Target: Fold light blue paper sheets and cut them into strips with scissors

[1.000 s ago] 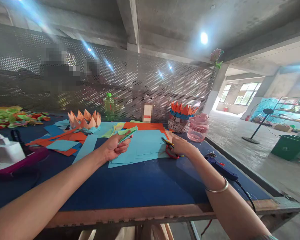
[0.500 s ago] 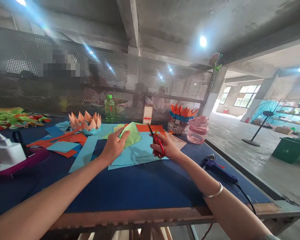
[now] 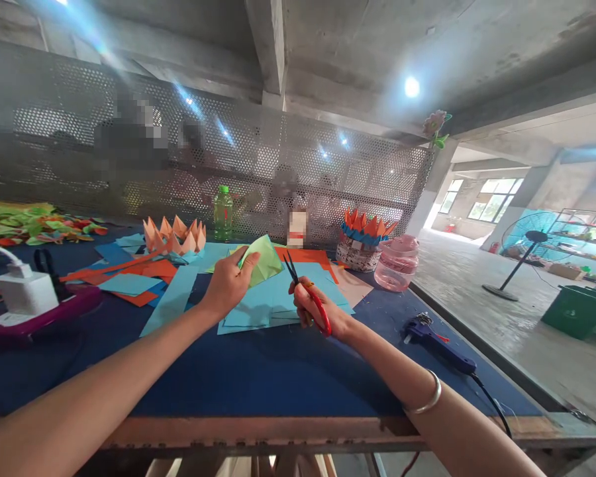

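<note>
My left hand [image 3: 231, 281] pinches a piece of light green paper [image 3: 264, 264], raised over the table. Facing it, my right hand [image 3: 315, 308] has its fingers in the red handles of a pair of scissors [image 3: 322, 317]. The dark blades stand slightly apart and point up and left, beside the green paper without touching it. Under both hands lie light blue paper sheets [image 3: 248, 311], with an orange sheet [image 3: 308, 258] behind them.
A peach folded-paper crown [image 3: 175, 237], a green bottle [image 3: 223, 213], a basket [image 3: 357, 254] and a pink jar [image 3: 396, 264] stand toward the back. On the right lies a blue glue gun [image 3: 442, 346]. A white charger [image 3: 26, 293] and paper scraps [image 3: 139, 281] are at left.
The scissors have swung from pointing nearly straight up to leaning left, their blades now visibly parted and nearer the green paper. The view has shifted slightly.
</note>
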A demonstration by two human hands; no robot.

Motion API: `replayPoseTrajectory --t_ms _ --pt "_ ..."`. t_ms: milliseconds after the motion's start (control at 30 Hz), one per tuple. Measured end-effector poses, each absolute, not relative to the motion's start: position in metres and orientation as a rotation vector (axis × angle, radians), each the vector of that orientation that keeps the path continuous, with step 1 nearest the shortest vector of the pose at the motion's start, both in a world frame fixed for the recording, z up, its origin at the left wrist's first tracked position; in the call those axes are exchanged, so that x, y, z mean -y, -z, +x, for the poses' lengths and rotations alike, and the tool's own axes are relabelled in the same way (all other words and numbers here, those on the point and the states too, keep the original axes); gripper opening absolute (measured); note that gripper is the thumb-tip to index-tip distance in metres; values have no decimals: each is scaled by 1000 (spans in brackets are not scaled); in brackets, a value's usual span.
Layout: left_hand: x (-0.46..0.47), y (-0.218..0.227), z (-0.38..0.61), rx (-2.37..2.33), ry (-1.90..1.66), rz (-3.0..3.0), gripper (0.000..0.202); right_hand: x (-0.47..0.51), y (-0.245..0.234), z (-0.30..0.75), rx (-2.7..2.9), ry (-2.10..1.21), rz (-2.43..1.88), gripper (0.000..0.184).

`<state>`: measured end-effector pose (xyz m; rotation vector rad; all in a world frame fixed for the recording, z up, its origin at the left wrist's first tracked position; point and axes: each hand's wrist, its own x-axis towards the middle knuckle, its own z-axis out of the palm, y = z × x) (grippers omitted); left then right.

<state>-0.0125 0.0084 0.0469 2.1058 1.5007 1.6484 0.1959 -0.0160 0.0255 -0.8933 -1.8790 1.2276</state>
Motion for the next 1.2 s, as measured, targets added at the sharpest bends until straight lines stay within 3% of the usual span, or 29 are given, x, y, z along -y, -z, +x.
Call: replayPoseTrajectory --t_ms 300,1200 --pt "-4 -49 -11 -1402 -1641 2109 36 17 -24 197 2069 -881 -1016 45" --pt "3 -53 -6 -1353 -1680 2123 28 20 -25 195 2077 -822 -949 45"
